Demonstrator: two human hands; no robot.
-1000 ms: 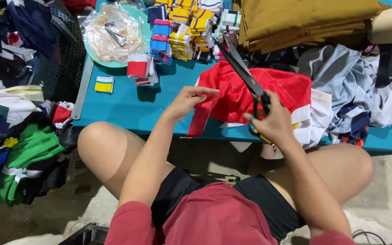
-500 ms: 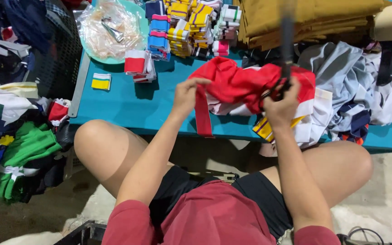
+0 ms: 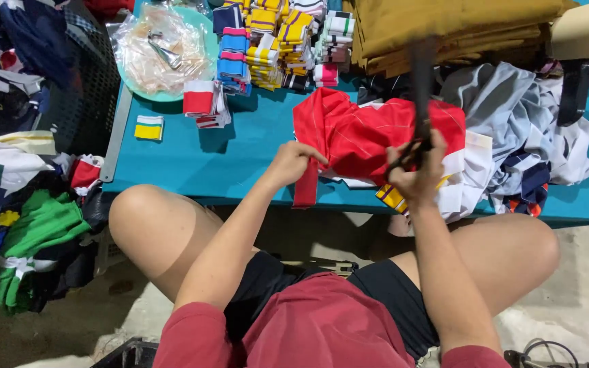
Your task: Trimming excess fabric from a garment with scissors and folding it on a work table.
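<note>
My left hand (image 3: 293,162) pinches the edge of a red garment (image 3: 366,136) that lies bunched on the teal table (image 3: 240,163), with a red strip hanging over the table's front edge. My right hand (image 3: 414,174) grips black scissors (image 3: 420,102) by the handles, their blades pointing up and away and blurred by motion. The scissors hover over the right part of the red garment. A white garment with yellow and dark striped trim (image 3: 458,187) lies under the red one.
Stacks of striped knit cuffs (image 3: 274,41) and a plastic bag on a light green plate (image 3: 165,51) stand at the back. Mustard fabric (image 3: 458,27) is piled back right, grey and white clothes (image 3: 526,123) right, a green garment heap (image 3: 35,238) on the floor left.
The red garment has been gathered and shifted across the table. My right hand has swung the scissors from slanting left to pointing straight up. My left hand stays on the red cloth's edge.
</note>
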